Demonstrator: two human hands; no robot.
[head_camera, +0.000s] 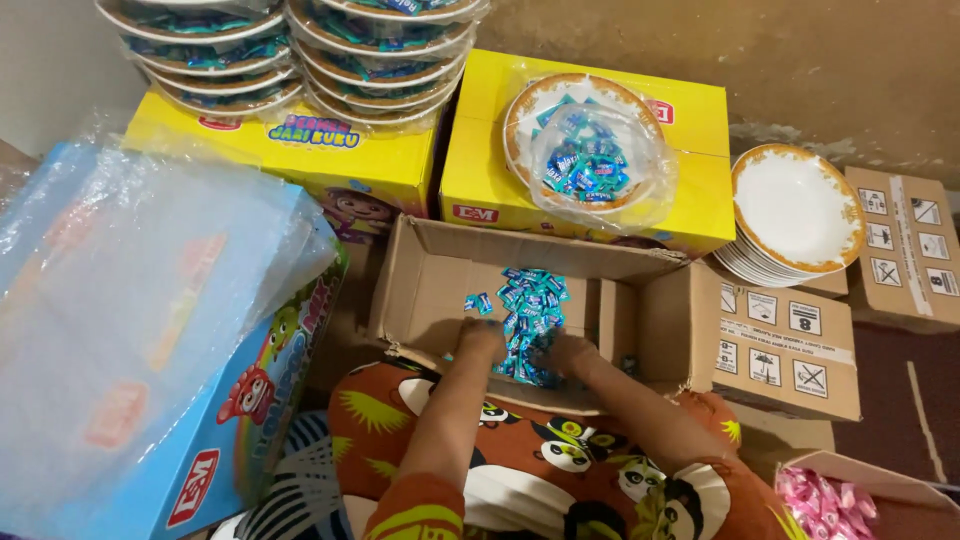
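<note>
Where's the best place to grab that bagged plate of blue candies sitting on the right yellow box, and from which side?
Probably the near rim of the bagged plate, approached from the open cardboard box side. It lies flat on the yellow box, so the rim is the only edge to pinch; the loose plastic over it is slippery, so grip the rim through the bag. Both the left hand and right hand are busy in the blue candies.

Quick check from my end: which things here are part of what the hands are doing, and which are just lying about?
In hand:
left hand
right hand
blue candies
open cardboard box

Lying about:
bagged plate of candies
stack of empty plates
pink candies
yellow boxes
</note>
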